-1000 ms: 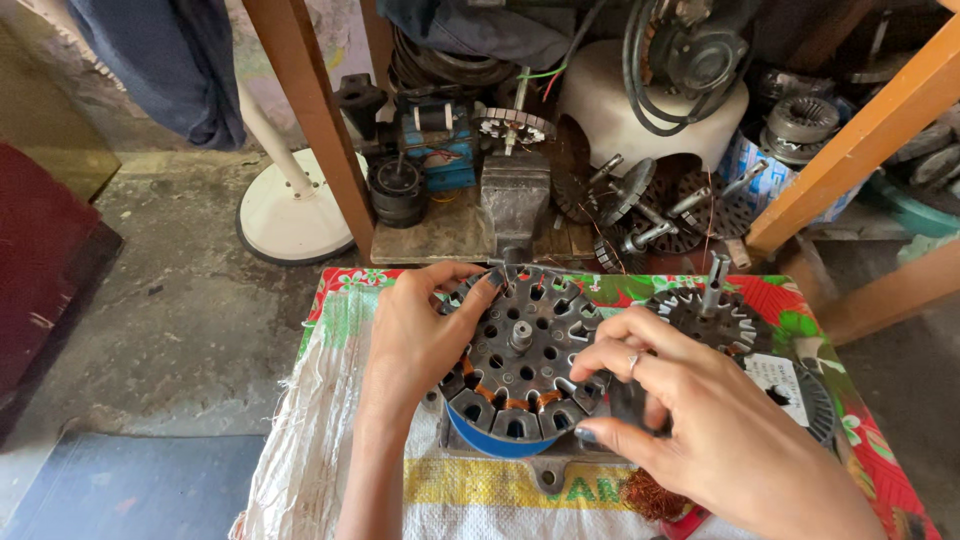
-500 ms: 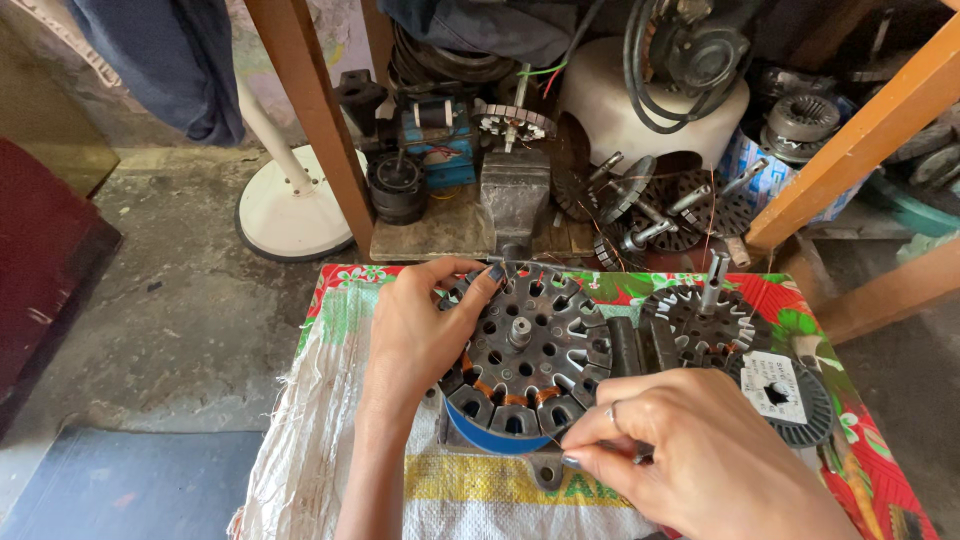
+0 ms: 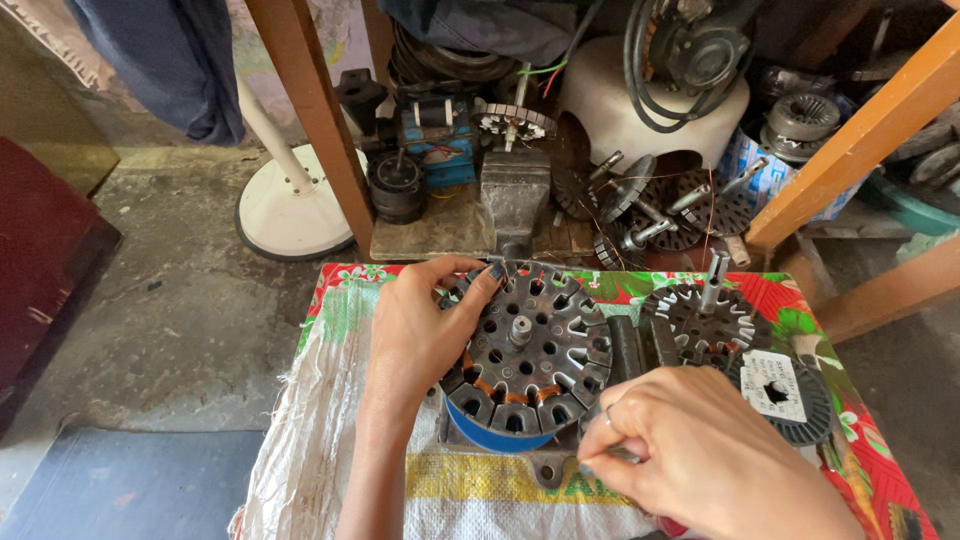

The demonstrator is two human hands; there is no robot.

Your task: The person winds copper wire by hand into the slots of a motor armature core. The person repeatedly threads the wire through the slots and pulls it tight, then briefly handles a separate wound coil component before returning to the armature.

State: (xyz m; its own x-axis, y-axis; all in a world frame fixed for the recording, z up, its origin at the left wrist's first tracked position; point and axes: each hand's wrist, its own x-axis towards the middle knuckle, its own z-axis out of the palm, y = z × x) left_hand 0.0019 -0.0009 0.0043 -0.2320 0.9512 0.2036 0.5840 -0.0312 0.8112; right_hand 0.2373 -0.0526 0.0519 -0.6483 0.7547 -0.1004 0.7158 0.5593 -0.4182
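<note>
Two hands, left (image 3: 420,330) gripping stator (image 3: 530,355), right (image 3: 700,450) beside

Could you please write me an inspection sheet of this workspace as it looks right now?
Surface: table under a floral cloth and a woven sack.
Job's things: round slotted stator, copper windings showing, on a blue base.
Clutter: second stator with shaft, wire spool.
Grip: left hand holds the stator's left rim; right hand pinches something thin at its lower edge.
Cables: black cord coiled on a white housing.
Surroundings: fan base, motor parts, wooden legs.
</note>
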